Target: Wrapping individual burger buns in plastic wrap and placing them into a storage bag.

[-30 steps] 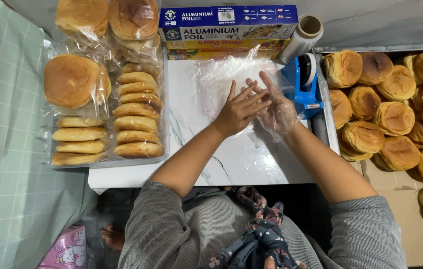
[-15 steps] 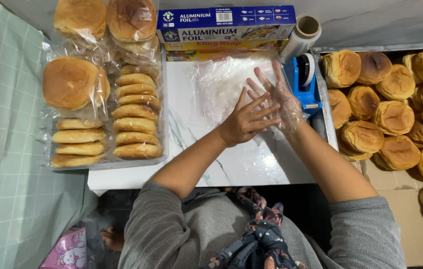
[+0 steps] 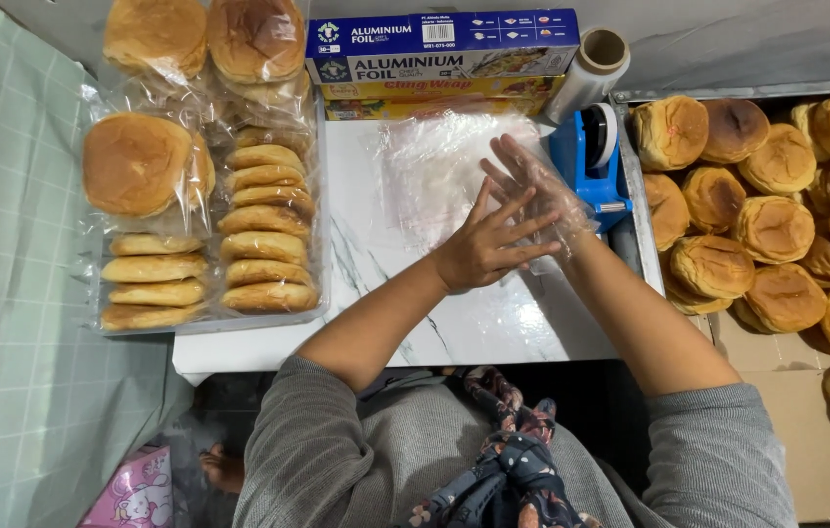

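My right hand [image 3: 535, 184] is raised over the white marble table [image 3: 366, 254], fingers apart, covered by a thin clear plastic glove. My left hand [image 3: 486, 244] is bare and lies across the right palm and wrist, fingers splayed against the glove. Whether its thumb pinches the glove's cuff I cannot tell. A sheet of clear cling film [image 3: 434, 161] lies flat on the table under both hands.
Bagged round buns and stacked flat buns [image 3: 204, 210] fill a tray on the left. Boxes of foil and wrap [image 3: 444, 44] and a film roll [image 3: 593, 66] line the back. A blue tape dispenser [image 3: 591, 156] stands right of my hands. Loose buns [image 3: 777, 205] fill a box at right.
My left hand has slid from the right hand's fingers down toward its palm and wrist. The right hand has stayed raised with its fingers spread.
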